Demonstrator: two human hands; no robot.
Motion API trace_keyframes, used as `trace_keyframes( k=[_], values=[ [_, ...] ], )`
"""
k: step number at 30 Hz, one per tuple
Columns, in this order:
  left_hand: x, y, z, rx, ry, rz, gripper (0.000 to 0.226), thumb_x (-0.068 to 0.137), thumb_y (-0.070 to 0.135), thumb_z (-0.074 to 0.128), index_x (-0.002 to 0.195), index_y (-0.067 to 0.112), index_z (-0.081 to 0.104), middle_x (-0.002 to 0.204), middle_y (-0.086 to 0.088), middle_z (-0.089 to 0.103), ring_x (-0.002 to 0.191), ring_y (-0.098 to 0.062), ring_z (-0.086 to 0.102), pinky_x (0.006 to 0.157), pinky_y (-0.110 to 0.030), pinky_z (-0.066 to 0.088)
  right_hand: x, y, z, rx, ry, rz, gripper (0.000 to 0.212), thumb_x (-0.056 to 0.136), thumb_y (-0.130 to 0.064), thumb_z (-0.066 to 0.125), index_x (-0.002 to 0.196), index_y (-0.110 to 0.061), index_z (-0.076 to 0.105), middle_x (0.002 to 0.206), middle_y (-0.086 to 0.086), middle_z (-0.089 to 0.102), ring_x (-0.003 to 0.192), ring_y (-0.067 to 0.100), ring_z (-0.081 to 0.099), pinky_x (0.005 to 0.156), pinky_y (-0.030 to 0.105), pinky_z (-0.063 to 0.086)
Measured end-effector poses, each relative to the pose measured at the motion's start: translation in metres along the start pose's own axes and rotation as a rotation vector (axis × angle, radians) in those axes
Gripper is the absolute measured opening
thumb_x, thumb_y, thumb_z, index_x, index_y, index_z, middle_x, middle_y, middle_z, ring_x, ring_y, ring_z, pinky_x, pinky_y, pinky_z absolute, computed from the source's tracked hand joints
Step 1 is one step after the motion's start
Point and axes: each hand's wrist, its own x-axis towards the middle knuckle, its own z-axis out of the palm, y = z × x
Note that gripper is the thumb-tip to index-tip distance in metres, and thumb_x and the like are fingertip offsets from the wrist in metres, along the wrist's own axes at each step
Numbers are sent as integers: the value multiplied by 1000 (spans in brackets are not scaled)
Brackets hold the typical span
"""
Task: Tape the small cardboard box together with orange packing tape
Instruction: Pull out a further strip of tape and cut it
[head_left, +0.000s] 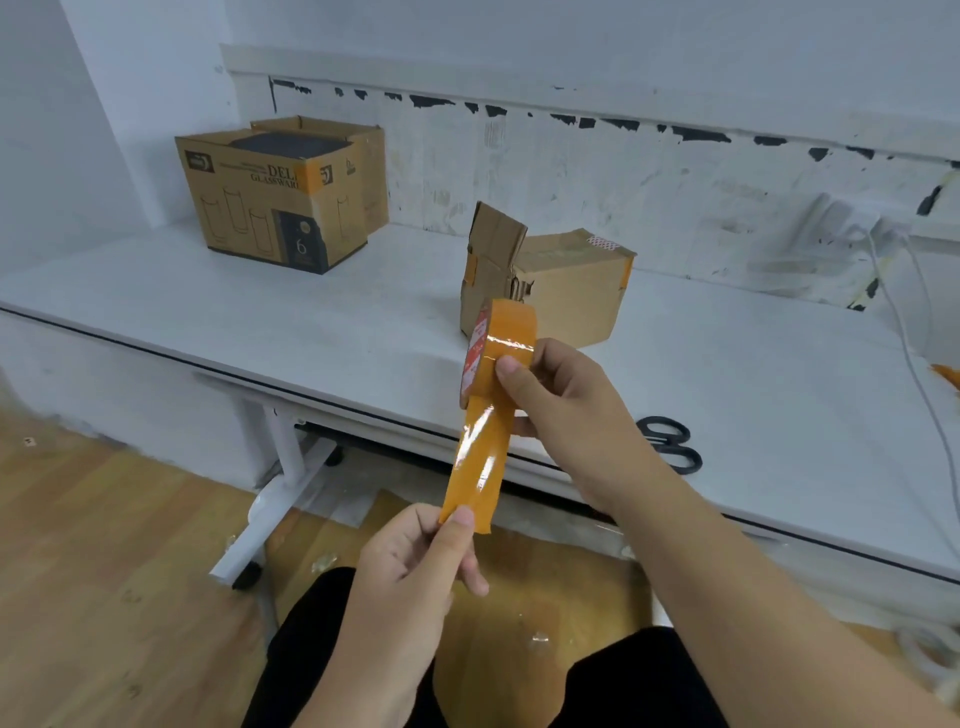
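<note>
A: Upper left of the frame?
B: Glassware carton (270, 200), on the white surface (208, 312).
A: Centre?
B: Small cardboard box (563, 288), flap raised; orange tape roll (498, 345) partly covers it. Left hand (415, 564) pinches the strip's end; right hand (561, 400) grips the roll.
A: Right?
B: Scissors (670, 441), behind the right wrist.

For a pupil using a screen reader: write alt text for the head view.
Right hand grips an orange tape roll while left hand pinches the pulled-out strip. Behind, on a white table, stand a small box, a glassware box and scissors.
</note>
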Motion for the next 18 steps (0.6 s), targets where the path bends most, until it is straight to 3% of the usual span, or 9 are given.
trace_keyframes(
  k=[4, 5, 7, 9, 13, 18],
  values=[
    [2, 4, 3, -95, -29, -31, 33, 72, 48, 61, 53, 22, 54, 57, -11, 56, 48, -9, 48, 46, -18, 36, 2, 7, 2, -109, 9, -28, 14, 95, -20, 57, 90, -7, 59, 91, 24, 63, 87, 40, 60, 84, 57, 51],
    [2, 4, 4, -113, -33, -28, 33, 72, 48, 62, 53, 22, 54, 58, -11, 55, 48, -9, 49, 45, -18, 37, 3, 10, 3, -121, 14, -24, 15, 95, -19, 57, 89, -5, 58, 87, 25, 61, 80, 35, 59, 79, 54, 52],
    [1, 2, 5, -124, -42, -15, 33, 73, 46, 62, 54, 21, 54, 57, -12, 54, 47, -9, 49, 45, -17, 37, 5, 13, 3, -158, 42, -34, 14, 94, -18, 57, 82, -13, 57, 71, 8, 57, 66, 11, 52, 65, 37, 48],
    [0, -1, 5, -119, -42, -4, 33, 73, 46, 62, 55, 20, 54, 56, -13, 55, 46, -10, 48, 44, -18, 37, 6, 13, 2, -183, 55, -51, 15, 94, -18, 58, 80, -22, 57, 70, -3, 57, 63, 5, 50, 64, 28, 44],
    [5, -13, 2, -89, -16, -31, 34, 68, 50, 64, 55, 20, 55, 56, -12, 56, 47, -10, 49, 44, -18, 38, 10, 16, 1, -242, 26, -44, 9, 93, -20, 57, 97, -11, 57, 95, 20, 63, 85, 33, 60, 82, 49, 52],
    [20, -30, -1, -47, 43, -61, 34, 71, 54, 61, 54, 25, 56, 53, -2, 55, 57, -20, 47, 48, -22, 36, 14, 20, 0, -295, 22, -53, 10, 92, -17, 56, 99, -9, 55, 95, 22, 62, 89, 37, 60, 82, 52, 52]
  ],
)
